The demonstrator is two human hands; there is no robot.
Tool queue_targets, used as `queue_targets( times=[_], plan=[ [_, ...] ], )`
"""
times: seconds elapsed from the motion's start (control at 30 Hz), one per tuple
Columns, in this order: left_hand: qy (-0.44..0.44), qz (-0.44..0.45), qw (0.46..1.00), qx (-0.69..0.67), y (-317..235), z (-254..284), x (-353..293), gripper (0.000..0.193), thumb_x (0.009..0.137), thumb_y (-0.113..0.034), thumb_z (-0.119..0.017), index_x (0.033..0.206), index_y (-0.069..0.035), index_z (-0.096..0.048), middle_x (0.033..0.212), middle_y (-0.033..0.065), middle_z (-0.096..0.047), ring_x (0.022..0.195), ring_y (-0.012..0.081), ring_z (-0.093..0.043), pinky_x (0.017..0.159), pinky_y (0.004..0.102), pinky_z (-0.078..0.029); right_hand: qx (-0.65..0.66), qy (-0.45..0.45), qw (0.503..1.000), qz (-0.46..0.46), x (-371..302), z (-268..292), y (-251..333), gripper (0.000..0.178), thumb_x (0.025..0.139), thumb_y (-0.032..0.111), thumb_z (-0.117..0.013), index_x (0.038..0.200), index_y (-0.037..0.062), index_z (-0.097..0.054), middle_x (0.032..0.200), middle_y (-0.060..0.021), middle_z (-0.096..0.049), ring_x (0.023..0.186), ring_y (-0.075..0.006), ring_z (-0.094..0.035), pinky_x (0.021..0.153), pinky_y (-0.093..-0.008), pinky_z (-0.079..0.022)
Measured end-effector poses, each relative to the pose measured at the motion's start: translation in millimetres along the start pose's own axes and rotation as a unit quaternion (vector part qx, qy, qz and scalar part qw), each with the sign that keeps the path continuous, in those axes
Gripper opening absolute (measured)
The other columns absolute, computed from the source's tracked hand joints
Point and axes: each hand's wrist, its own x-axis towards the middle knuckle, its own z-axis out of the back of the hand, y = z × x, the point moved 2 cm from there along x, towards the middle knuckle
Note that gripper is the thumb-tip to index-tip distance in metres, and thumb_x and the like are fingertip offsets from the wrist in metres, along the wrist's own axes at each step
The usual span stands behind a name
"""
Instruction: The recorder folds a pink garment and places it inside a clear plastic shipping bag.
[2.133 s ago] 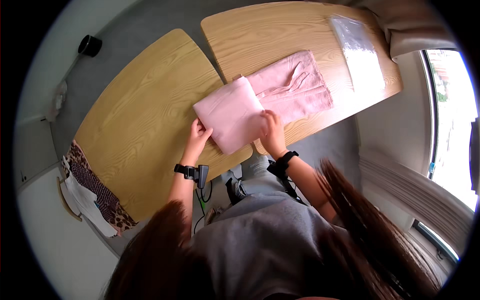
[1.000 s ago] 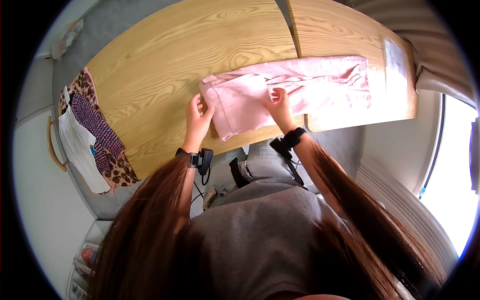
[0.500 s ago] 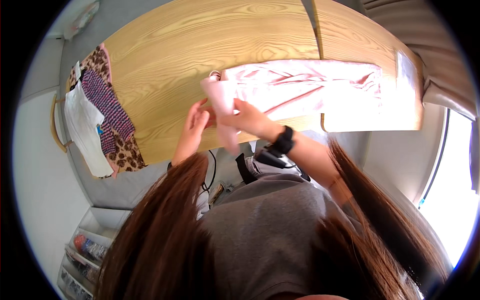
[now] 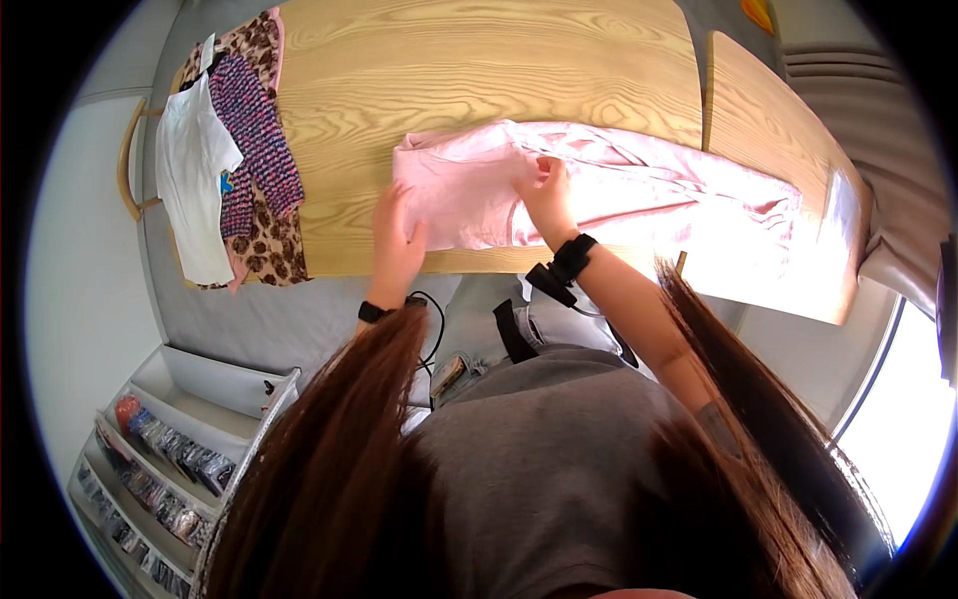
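A long pink garment [image 4: 619, 190] lies stretched left to right over the wooden table, its left part flat and wider, its middle and right part wrinkled. What kind of garment it is, I cannot tell. My left hand [image 4: 397, 235] rests at its near left corner, fingers stretched along the edge and thumb apart. Farther right, my right hand [image 4: 549, 205] is on the cloth beside a crosswise edge, fingers bent and thumb apart from them. Black bands circle both wrists, with a small dark box at the right one.
At the table's [image 4: 479, 60] left end lie a white garment [image 4: 198, 180], a multicoloured knit piece [image 4: 257, 130] and a leopard-print cloth [image 4: 274, 245]. A gap splits the table top at right. Shelves [image 4: 180, 439] with small packets stand lower left; a brown padded seat [image 4: 848, 120] is at right.
The garment's left end, lifted and bunched between my hands before, now lies spread on the table. My hands have moved apart, the right one farther right. The view has shifted.
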Motion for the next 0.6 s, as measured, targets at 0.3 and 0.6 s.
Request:
queue_targets(
  times=[0.3,0.6],
  plan=[
    [-0.069,-0.067,0.995,0.028,-8.6,-19.3,27.4,0.033,0.083,-0.002,-0.050,0.116,-0.001,-0.051,0.129,0.0182,-0.045,0.123,0.0365,-0.038,0.102,0.0438,-0.030,0.224,0.191,0.953,-0.067,2.5,8.1,-5.5,0.024,0.083,0.016,-0.065,0.096,-0.0025,-0.059,0.081,-0.0025,-0.062,0.075,-0.0088,-0.055,0.067,-0.0247,-0.044],
    [0.093,-0.007,0.991,-0.096,43.7,-10.6,114.3,0.023,0.091,-0.020,-0.048,0.093,-0.003,-0.063,0.090,0.0101,-0.066,0.095,0.0274,-0.056,0.085,0.0363,-0.043,0.313,0.268,0.910,-0.052,-0.7,24.9,-7.7,0.025,0.088,0.012,-0.060,0.110,0.0028,-0.055,0.101,-0.0016,-0.061,0.094,-0.0106,-0.054,0.086,-0.0260,-0.041]
  ],
)
